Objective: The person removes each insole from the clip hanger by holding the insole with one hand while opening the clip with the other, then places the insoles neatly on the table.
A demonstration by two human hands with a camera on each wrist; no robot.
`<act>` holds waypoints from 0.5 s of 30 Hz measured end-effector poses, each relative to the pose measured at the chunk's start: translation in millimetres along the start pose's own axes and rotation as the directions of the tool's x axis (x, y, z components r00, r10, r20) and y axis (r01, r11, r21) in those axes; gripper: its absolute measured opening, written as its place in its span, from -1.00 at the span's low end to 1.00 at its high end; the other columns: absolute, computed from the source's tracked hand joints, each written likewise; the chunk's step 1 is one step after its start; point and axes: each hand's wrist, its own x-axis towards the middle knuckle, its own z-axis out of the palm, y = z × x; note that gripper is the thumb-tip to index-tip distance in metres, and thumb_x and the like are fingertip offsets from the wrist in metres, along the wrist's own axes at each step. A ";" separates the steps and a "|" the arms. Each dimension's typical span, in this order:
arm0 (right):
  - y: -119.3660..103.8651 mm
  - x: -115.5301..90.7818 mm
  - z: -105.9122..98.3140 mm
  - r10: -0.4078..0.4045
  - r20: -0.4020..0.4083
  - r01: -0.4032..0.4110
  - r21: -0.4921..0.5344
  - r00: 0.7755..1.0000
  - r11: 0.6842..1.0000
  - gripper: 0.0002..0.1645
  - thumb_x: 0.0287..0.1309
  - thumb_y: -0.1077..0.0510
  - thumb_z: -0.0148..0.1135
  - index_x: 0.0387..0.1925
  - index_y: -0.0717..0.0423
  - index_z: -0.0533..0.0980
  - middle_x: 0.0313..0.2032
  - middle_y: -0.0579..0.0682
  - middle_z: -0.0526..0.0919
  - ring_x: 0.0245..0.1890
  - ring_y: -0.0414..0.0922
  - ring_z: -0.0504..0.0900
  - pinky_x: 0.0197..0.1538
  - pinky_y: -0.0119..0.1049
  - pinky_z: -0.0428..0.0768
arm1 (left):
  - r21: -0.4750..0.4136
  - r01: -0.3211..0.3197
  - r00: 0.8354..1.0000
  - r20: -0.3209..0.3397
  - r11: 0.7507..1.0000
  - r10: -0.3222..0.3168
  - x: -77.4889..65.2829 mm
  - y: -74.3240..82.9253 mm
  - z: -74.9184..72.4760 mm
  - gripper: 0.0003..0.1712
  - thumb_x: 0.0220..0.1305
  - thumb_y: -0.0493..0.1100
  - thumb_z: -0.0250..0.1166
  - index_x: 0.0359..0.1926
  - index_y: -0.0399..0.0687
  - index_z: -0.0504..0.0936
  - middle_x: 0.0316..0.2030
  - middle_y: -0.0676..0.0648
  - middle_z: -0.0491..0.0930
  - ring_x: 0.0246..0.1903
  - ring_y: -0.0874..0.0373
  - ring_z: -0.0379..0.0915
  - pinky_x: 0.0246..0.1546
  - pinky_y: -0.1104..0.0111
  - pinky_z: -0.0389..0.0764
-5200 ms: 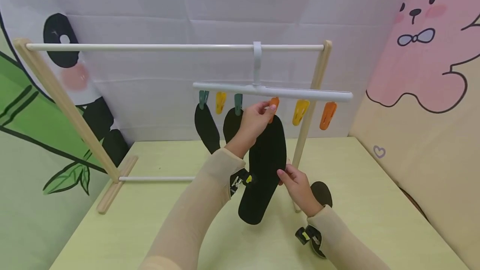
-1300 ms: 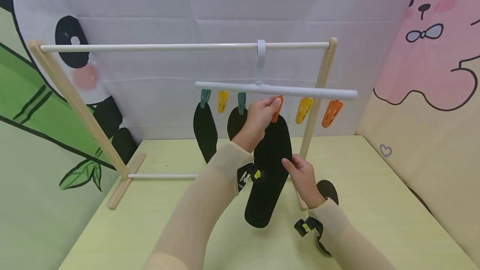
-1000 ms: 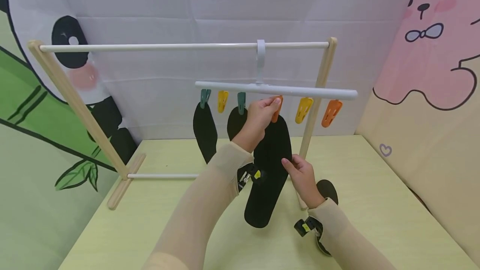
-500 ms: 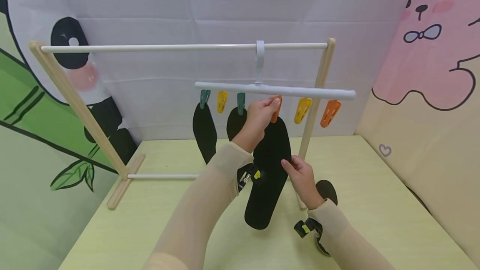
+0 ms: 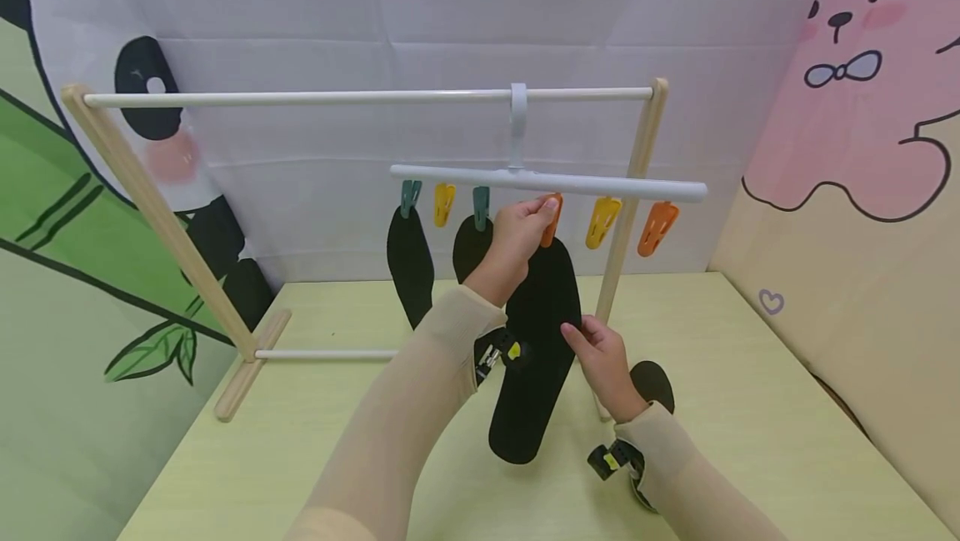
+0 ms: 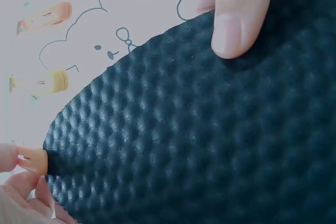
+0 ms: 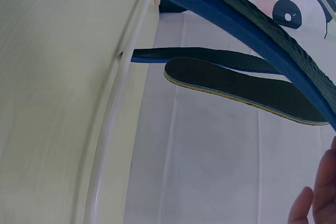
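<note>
My left hand (image 5: 507, 247) pinches an orange clip (image 5: 551, 232) under the white hanger (image 5: 600, 184). Right below it hangs a long black insole (image 5: 538, 383), its top end at the clip's mouth; the left wrist view shows this clip (image 6: 34, 161) meeting the edge of the bumpy insole (image 6: 173, 129). My right hand (image 5: 606, 364) holds the same insole by its right edge, thumb on the near face. Two more black insoles hang further left, one (image 5: 410, 266) from a green clip (image 5: 409, 197), the other (image 5: 470, 247) from a second green clip (image 5: 481, 209), partly behind my left arm.
The hanger hooks over the white rail (image 5: 322, 97) of a wooden rack (image 5: 161, 224). Unused yellow clips (image 5: 444, 206) and an orange clip (image 5: 657, 230) hang along it. Behind my right wrist, another dark insole (image 5: 652, 385) lies on the pale table (image 5: 750, 408).
Both hands keep their hold on the clip and the insole throughout. Over the last second the insole has dropped very slightly, and the head view has shifted a little.
</note>
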 end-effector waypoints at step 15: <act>5.1 -1.9 -2.4 -0.003 0.013 0.003 -0.002 1.000 1.000 -0.79 0.31 0.35 0.09 -0.20 0.53 0.49 -0.31 0.25 0.62 -0.40 -0.28 0.48 -0.19 -0.41 0.49 | -0.009 -0.001 1.000 -0.005 1.000 0.001 1.8 -0.8 0.9 -0.61 0.38 -0.09 0.15 0.14 -0.14 0.59 -0.06 -0.12 0.59 -0.12 0.10 0.38 0.25 0.08 0.26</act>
